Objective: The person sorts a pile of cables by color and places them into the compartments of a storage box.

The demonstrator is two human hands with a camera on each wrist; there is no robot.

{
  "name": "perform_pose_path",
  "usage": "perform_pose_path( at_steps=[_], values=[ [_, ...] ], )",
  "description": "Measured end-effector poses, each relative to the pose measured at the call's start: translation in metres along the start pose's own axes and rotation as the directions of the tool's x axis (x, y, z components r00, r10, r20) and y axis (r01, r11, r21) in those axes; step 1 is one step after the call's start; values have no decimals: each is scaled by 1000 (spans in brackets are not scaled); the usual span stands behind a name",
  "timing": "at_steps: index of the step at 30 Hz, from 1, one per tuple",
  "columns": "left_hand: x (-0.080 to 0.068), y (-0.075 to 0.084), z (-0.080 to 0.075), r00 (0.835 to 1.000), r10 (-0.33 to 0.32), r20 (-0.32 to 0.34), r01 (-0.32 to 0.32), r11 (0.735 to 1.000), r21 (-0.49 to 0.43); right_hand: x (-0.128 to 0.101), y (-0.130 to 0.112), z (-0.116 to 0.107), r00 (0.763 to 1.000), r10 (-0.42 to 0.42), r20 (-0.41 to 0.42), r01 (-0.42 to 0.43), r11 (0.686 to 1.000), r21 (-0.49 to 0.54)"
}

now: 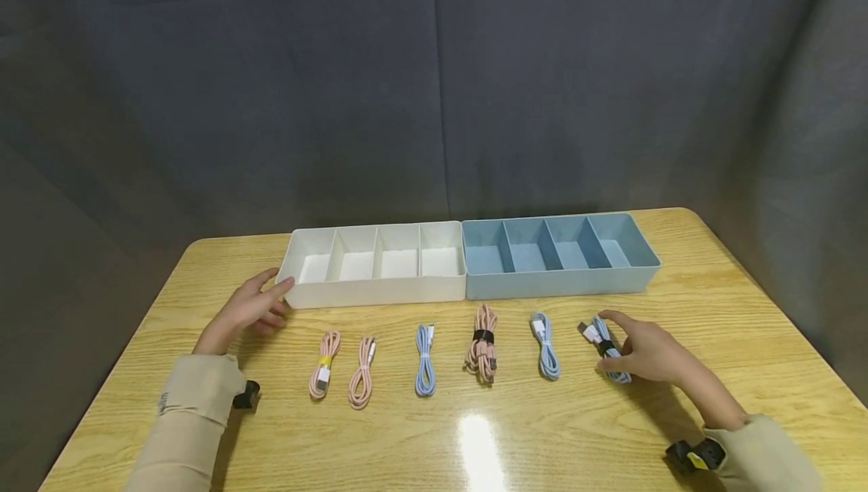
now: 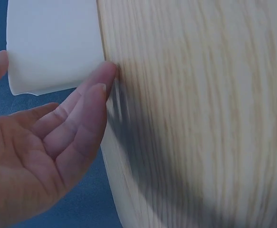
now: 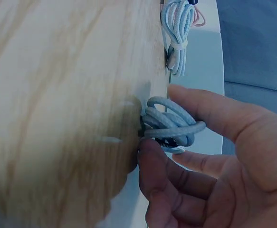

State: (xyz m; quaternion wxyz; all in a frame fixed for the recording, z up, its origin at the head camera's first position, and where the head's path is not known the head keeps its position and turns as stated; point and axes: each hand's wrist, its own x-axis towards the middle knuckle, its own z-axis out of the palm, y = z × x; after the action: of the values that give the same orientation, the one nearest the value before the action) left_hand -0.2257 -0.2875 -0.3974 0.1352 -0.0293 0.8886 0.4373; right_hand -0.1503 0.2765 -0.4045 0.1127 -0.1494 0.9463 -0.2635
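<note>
Cable bundle (image 1: pixel 606 349), light blue with a black tie, lies at the right end of the row on the wooden table (image 1: pixel 712 304), in front of the blue tray (image 1: pixel 563 273). Right hand (image 1: pixel 647 356) is on it: thumb and fingers curled round the coil, pinching it against the tabletop; the right wrist view shows the loops (image 3: pixel 171 124) between thumb and forefinger.

Row to its left, all lying apart from one another:
- blue cable (image 1: pixel 545 344), white tie, just beside the held one
- pink bundle (image 1: pixel 483 343), black strap
- blue cable (image 1: pixel 424 360)
- pink cable (image 1: pixel 362 371)
- pink cable (image 1: pixel 324 364), yellow tie

Behind the row: white tray (image 1: pixel 376 290) and the blue tray, touching end to end, four compartments each. Nothing lies between the held bundle and the blue tray's front wall.

Left hand (image 1: pixel 249 310) is at the far left, well apart from the held bundle. Fingers straight and relaxed, holding nothing, fingertips at the white tray's left corner; left wrist view shows the open palm (image 2: pixel 38 156) beside that corner (image 2: pixel 52 42).

Small print on the left sleeve (image 1: pixel 193 401), too small to read. No other readable writing. Grey cloth backdrop (image 1: pixel 434 77) behind the table.
</note>
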Motion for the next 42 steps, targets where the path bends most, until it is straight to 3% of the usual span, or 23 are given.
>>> perform_pose_path(
  at_steps=[7,22,31,42],
  values=[
    [0,-1,1,999,39,37,-37,998,-41,-1,1,1,1000,10,-5,-10,1000,20],
    [-1,1,2,997,37,63,-33,998,-60,-3,2,0,998,60,-23,-56,988,144],
    [-1,3,2,997,31,69,-27,998,-58,-3,3,-1,996,71,-52,-53,957,284],
    [0,-1,2,997,34,70,-29,998,-61,-4,2,-6,996,49,-72,-21,936,351]
  ],
)
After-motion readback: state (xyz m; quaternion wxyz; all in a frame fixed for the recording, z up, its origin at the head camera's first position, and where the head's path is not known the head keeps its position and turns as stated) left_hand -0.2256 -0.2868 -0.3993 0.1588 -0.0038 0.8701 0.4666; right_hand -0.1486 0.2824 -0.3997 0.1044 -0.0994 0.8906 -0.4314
